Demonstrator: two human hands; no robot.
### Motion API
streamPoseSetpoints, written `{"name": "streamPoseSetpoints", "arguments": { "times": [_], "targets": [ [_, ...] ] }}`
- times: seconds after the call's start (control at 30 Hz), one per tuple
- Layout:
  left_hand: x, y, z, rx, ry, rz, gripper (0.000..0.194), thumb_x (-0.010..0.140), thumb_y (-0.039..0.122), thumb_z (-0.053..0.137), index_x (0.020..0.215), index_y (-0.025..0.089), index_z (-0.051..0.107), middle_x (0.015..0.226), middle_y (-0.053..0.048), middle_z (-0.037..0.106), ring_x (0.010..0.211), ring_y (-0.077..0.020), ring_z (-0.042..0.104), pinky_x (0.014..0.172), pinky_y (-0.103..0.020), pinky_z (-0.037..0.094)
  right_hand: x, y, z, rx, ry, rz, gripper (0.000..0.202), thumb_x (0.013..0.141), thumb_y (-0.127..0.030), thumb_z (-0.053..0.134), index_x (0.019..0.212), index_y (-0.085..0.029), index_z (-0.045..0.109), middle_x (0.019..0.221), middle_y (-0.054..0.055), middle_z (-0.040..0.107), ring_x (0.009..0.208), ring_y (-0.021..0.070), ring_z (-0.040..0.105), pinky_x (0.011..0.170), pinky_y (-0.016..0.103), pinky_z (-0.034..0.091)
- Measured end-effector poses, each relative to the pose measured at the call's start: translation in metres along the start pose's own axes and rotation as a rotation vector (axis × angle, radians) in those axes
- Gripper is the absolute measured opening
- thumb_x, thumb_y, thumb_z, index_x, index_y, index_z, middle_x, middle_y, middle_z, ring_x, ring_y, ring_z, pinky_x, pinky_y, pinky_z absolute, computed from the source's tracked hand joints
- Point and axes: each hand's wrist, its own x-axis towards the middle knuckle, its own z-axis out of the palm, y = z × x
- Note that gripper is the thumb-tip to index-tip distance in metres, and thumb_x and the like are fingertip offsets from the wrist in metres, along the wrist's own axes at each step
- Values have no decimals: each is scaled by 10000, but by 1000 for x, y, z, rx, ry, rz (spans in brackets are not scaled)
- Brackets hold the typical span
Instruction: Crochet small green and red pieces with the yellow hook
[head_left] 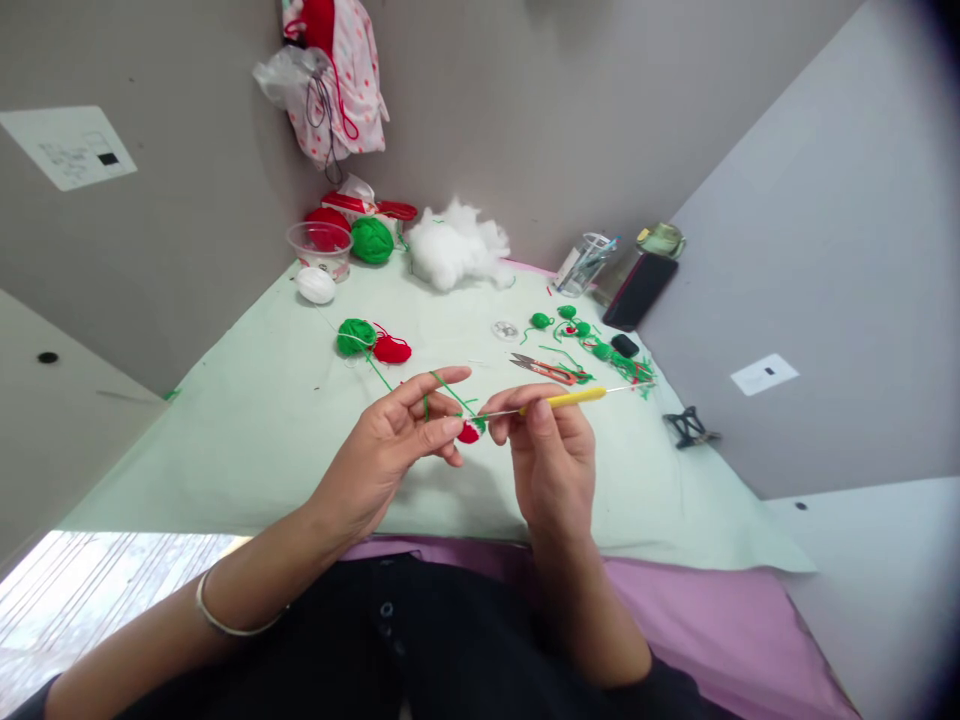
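Between thumb and fingers, my left hand (401, 428) pinches a small crochet piece (471, 431) in red, white and green. Green yarn (381, 373) loops over its raised index finger and runs back to a green yarn ball (355, 337) on the table. My right hand (553, 440) grips a crochet hook (574, 398) by its yellow handle. The hook's metal tip meets the top edge of the piece; whether it sits inside a stitch is too small to tell. A red yarn ball (392, 348) lies beside the green one.
Thread snips (544, 368) lie beyond my right hand, near small green crocheted balls (540, 320) and yarn scraps. White stuffing (456, 245), a clear tub (320, 252) and more yarn stand at the back. A phone (641, 290) leans near a cup of pens (583, 266) at right.
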Motion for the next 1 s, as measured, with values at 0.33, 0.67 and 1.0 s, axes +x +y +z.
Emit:
{"name": "streamPoseSetpoints", "arguments": {
  "times": [0.33, 0.67, 1.0],
  "targets": [
    [-3, -7, 0, 249, 128, 225, 400, 808, 202, 845, 1197, 256, 768, 861, 22, 645, 756, -122, 625, 751, -248, 565, -13, -10, 0, -593, -156, -460, 238, 1022, -124, 514, 1124, -239, 696, 990, 64, 767, 891, 188, 715, 751, 351, 594],
    [1, -1, -1, -126, 20, -121, 440, 832, 233, 837, 1256, 169, 736, 616, 93, 473, 419, 0, 205, 369, -133, 227, -16, 10, 3, -637, 26, -520, 256, 1007, -152, 577, 1122, -299, 753, 976, 54, 734, 837, 187, 702, 689, 357, 602],
    [-1, -2, 5, -15, 44, -3, 431, 778, 234, 882, 1196, 228, 780, 889, 6, 679, 424, 20, 377, 375, -152, 286, -10, 3, 8, -465, -47, -337, 202, 1008, -194, 606, 1090, -282, 768, 964, 46, 766, 873, 195, 727, 693, 351, 619]
  ]
}}
